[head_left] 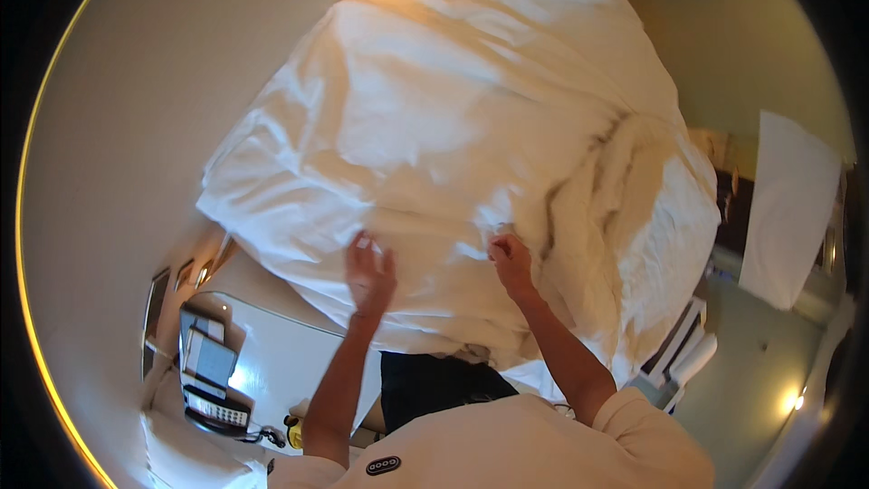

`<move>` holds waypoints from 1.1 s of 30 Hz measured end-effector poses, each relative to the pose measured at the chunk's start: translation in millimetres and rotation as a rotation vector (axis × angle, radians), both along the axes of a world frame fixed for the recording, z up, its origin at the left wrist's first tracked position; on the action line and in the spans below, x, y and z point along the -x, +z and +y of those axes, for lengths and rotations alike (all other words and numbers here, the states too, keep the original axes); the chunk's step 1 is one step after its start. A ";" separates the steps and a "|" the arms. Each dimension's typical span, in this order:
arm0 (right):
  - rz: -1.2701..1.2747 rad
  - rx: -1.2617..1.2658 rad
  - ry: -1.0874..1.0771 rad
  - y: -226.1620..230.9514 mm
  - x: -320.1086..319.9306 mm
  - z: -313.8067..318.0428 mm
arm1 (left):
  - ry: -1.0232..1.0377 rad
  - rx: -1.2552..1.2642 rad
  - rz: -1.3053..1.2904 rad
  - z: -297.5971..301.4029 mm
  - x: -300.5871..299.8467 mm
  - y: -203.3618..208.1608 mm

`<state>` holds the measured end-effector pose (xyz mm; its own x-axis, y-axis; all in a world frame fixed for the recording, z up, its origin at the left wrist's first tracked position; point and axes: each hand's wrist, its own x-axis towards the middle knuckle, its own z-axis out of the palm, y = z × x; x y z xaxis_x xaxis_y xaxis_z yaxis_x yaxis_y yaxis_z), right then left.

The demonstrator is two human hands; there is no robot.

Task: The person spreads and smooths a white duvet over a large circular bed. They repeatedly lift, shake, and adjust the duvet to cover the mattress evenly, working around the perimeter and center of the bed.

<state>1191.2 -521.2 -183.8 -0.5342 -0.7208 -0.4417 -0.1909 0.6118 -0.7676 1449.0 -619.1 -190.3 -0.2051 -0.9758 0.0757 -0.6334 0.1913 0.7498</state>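
Observation:
A large white duvet (416, 118) spreads wrinkled over a bed and fills the middle of the head view. Over its near part, my left hand (371, 276) is open, fingers apart and slightly curled, with nothing visible in them. To the right, my right hand (512, 267) is closed, and a bit of the white cloth shows at its fingertips. Deep folds with dark creases run through the duvet to the right of that hand. Its near edge hangs by my dark trousers (434, 382).
On the left stands a bedside table (290, 362) with a telephone (215, 409) and a notepad (210, 359). Switches (185, 273) sit on the wall beside the bed. Far right, a white cloth or panel (792, 208) hangs, and a lamp (798, 402) glows.

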 end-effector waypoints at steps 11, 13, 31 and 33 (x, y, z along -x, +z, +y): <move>0.910 -0.325 -0.197 104.3 92.6 189.8 | -0.691 -0.059 -0.243 123.8 66.1 7.7; 0.713 -0.508 -0.055 101.2 109.6 216.7 | -0.703 -0.058 -0.290 127.5 56.8 0.1; 0.392 0.029 -0.603 106.1 234.2 429.4 | -0.828 -0.165 -0.690 248.4 95.2 15.4; 0.594 -0.258 -0.519 66.8 205.0 467.1 | -0.844 -0.169 -0.692 245.8 92.3 14.8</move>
<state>986.1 -54.1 -117.0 -0.9674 -0.2334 -0.0987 -0.1655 0.8768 -0.4515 1356.7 -373.2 -175.5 -0.7566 -0.4889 -0.4342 -0.6404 0.6884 0.3408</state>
